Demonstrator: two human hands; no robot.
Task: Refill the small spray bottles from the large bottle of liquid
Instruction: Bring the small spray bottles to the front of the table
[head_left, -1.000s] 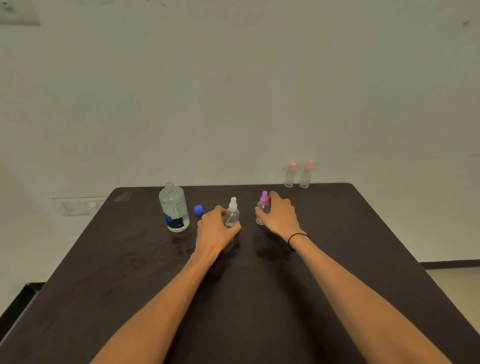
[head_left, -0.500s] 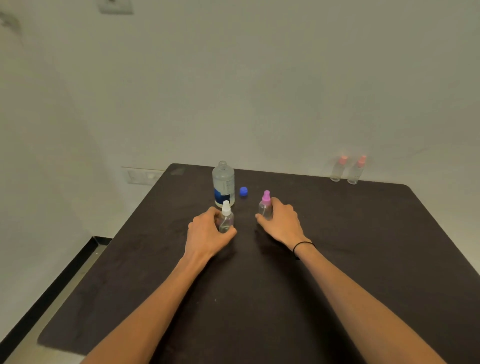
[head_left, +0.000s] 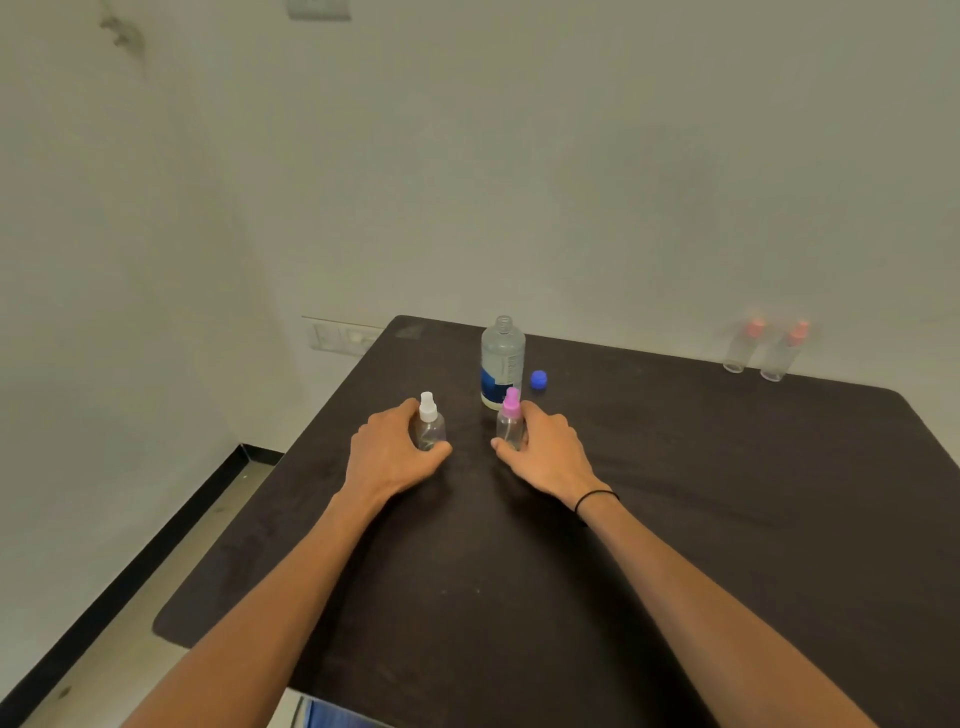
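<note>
While both hands keep their grip, the two small bottles have come a little nearer to the person and stand slightly further apart than a second ago, although the camera has also turned, so part of this shift is only the view. The left hand has its fingers curled round the white-capped spray bottle, and the right hand holds the pink-capped spray bottle in the same way; both bottles stand upright on the dark counter. Just behind the pink one is the large bottle, open, with its blue cap lying beside it. Two more spray bottles wait at the far right edge. Both spray heads are still on, so probably unscrewing comes next, before any pouring.
</note>
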